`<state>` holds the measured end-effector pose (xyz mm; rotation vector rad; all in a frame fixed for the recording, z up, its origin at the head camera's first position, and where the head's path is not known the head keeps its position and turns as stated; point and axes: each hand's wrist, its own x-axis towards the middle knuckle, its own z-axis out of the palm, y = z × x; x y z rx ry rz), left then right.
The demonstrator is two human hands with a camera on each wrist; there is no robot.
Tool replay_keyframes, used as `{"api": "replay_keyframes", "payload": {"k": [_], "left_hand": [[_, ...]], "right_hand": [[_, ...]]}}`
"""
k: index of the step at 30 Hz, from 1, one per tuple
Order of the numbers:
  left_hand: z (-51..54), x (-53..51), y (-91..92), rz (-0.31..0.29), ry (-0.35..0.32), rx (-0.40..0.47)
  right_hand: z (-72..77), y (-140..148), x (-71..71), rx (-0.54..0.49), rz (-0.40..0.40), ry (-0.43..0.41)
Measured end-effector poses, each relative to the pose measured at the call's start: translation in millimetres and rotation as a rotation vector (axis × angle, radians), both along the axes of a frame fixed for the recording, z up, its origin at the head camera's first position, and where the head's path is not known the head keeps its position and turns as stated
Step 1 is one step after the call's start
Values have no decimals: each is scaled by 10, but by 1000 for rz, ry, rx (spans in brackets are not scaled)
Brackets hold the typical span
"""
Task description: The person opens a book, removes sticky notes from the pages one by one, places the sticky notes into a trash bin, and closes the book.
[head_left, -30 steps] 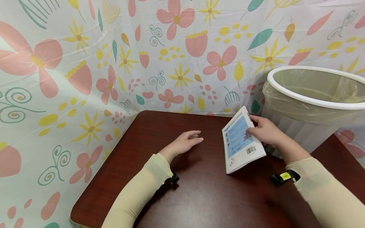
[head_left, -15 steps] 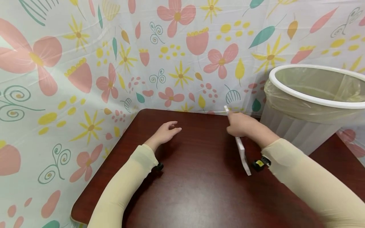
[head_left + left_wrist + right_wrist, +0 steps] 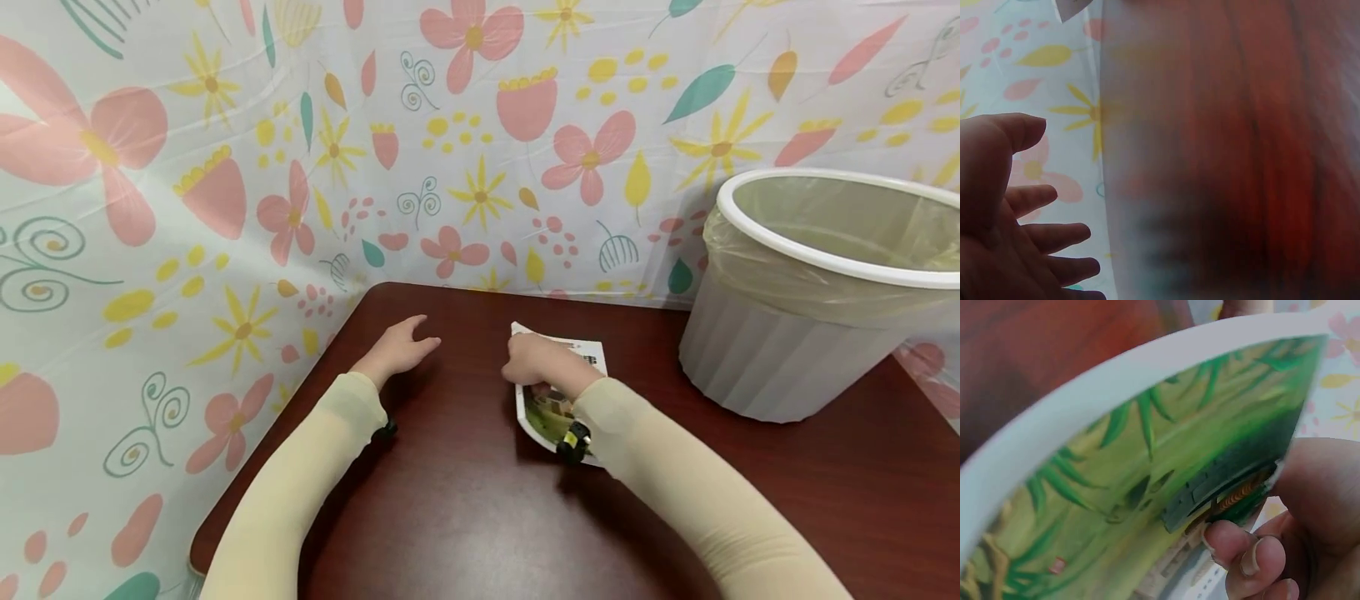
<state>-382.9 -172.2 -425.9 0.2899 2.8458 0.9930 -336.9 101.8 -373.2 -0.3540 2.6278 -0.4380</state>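
Note:
A thin paperback book (image 3: 546, 423) with a green illustrated cover stands tilted over the table, its spine side toward the left hand. My right hand (image 3: 542, 360) grips it by an edge, and the forearm hides part of the cover. In the right wrist view the book (image 3: 1141, 456) fills much of the picture, showing green leaves and a tiled roof, while fingertips of the right hand (image 3: 1297, 531) press on the cover. To the left, my left hand (image 3: 397, 348) hovers above the table with fingers apart, holding nothing. The left wrist view shows that hand (image 3: 1004, 219) with its fingers spread.
A white ribbed bin (image 3: 772, 350) with a clear liner stands at the back right of the dark wooden table (image 3: 442, 508). Behind and to the left hangs a flower-patterned curtain (image 3: 480, 125).
The right hand has carried the book leftward from beside the bin and turned it, so the green cover shows instead of the blue barcode side. The left hand has drawn back to the left.

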Motion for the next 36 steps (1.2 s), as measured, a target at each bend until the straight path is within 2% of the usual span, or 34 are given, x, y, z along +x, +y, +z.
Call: {"api": "replay_keyframes", "payload": {"k": [5, 9, 16, 23, 27, 31, 33, 36], "left_hand": [[-62, 27, -61, 6, -24, -46], [-81, 57, -93, 4, -37, -46], [-113, 78, -139, 13, -40, -56], [-139, 70, -169, -1, -36, -53], [-149, 79, -200, -5, 26, -25], [-146, 113, -218, -31, 138, -6], [-118, 134, -214, -50, 205, -22], [-15, 164, -188, -73, 303, -56]], "right_hand": [[-235, -229, 18, -68, -49, -36], [-341, -327, 28, -108, -66, -50], [-442, -394, 18, -180, -79, -100], [-477, -357, 25, -242, -109, -149], [-499, -333, 15, -217, -91, -132], [-534, -302, 18, -183, -58, -104], [-538, -280, 31, -175, -33, -97], [-509, -235, 75, -185, 12, -111]]}}
